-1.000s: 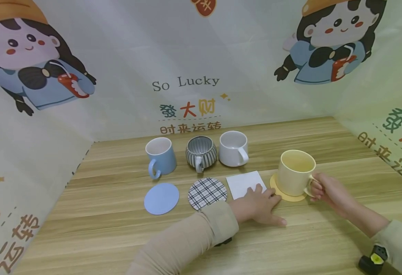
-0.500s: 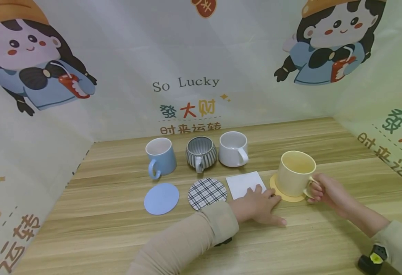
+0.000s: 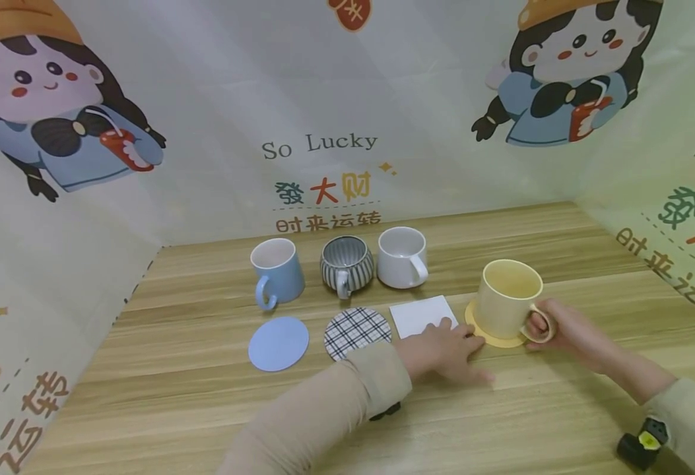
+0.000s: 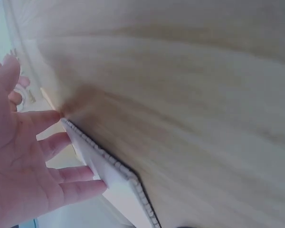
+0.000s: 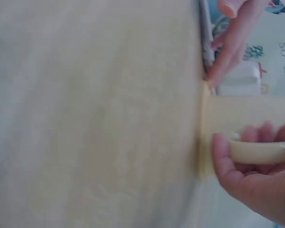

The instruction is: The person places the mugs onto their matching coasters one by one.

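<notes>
The right hand (image 3: pixel 563 328) curls its fingers through the loop handle of a pale yellow mug (image 3: pixel 507 298), glossy and smooth, which stands upright on a round yellow coaster (image 3: pixel 482 332) near the right side of the wooden table (image 3: pixel 204 409). In the right wrist view the fingers (image 5: pixel 237 164) wrap the thick, rounded handle, though that picture is blurred and the contact under the mug cannot be made out.

The left hand (image 3: pixel 445 348) lies flat on the table with fingers straight and spread, holding nothing; its fingertips touch the left edge of the yellow coaster and overlap the near corner of a white square coaster (image 3: pixel 421 315). The left wrist view shows the fingers (image 4: pixel 61 175) against that thin white sheet, whose edge looks bumpy or scalloped.

To the left lie a round plaid coaster (image 3: pixel 356 331), black lines on white, and a plain round blue coaster (image 3: pixel 278 343). Behind them stands a row of three mugs: a blue mug (image 3: pixel 276 269) with a matte look, a squat grey mug (image 3: pixel 347 265) ribbed with fine vertical stripes, and a smooth white mug (image 3: pixel 402 257). The tabletop is light wood with long straight grain. Thin printed sheets (image 3: pixel 323 99) with cartoon figures wall the table on three sides.
</notes>
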{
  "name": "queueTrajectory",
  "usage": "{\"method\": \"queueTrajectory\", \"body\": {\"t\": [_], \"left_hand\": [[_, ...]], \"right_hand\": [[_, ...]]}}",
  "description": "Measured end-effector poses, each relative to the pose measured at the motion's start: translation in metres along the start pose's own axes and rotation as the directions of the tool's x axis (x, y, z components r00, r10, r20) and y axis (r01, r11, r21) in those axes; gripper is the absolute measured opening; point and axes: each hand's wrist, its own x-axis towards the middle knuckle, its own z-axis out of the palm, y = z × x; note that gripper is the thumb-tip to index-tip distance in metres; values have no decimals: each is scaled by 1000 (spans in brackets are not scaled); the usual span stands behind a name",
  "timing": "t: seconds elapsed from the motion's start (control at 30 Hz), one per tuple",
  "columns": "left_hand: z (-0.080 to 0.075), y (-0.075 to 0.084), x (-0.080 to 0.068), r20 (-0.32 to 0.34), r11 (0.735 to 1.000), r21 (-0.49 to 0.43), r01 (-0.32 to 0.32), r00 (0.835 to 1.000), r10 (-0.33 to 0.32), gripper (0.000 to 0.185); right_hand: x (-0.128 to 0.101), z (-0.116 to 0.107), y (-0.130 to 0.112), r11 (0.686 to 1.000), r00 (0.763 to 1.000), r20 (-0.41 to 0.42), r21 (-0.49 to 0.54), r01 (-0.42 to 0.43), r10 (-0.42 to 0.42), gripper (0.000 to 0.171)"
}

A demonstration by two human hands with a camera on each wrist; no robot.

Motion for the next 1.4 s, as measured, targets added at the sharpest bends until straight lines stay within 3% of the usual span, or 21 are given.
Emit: {"method": "queueTrajectory", "body": {"t": [0.1,0.23,0.4,0.5,0.77,1.07,1.2,1.4], "left_hand": [[-2,-4,2,2,999,-33,-7,1000,7,66],[2,-10,1,-62,998,-5,-57,996,57,65],[11,-18,-7,-127,994,26,-106,986,108,64],[15,-24,-14,-138,994,27,-104,985,107,63],[21,-40,-35,-183,996,-4,-84,980,82,66],[26,-55,-46,-217,995,-7,-101,971,97,68],[27,-62,-51,-219,994,-12,-108,970,103,69],[28,-73,-58,-218,995,-27,-99,972,91,69]], "right_hand": [[-2,-5,-6,991,999,-20,-123,-46,44,36],[-7,-14,-18,951,996,-22,-294,-93,91,44],[-16,-29,-33,892,990,-1,-432,-130,144,51],[-18,-33,-42,877,990,-26,-462,-135,139,51],[-11,-35,-61,927,994,-111,-373,-21,-23,46],[8,-16,-88,953,987,-155,-301,-7,-41,58],[20,-3,-94,976,987,-145,-214,31,-63,59],[40,17,-102,996,986,-167,-87,0,-14,63]]}}
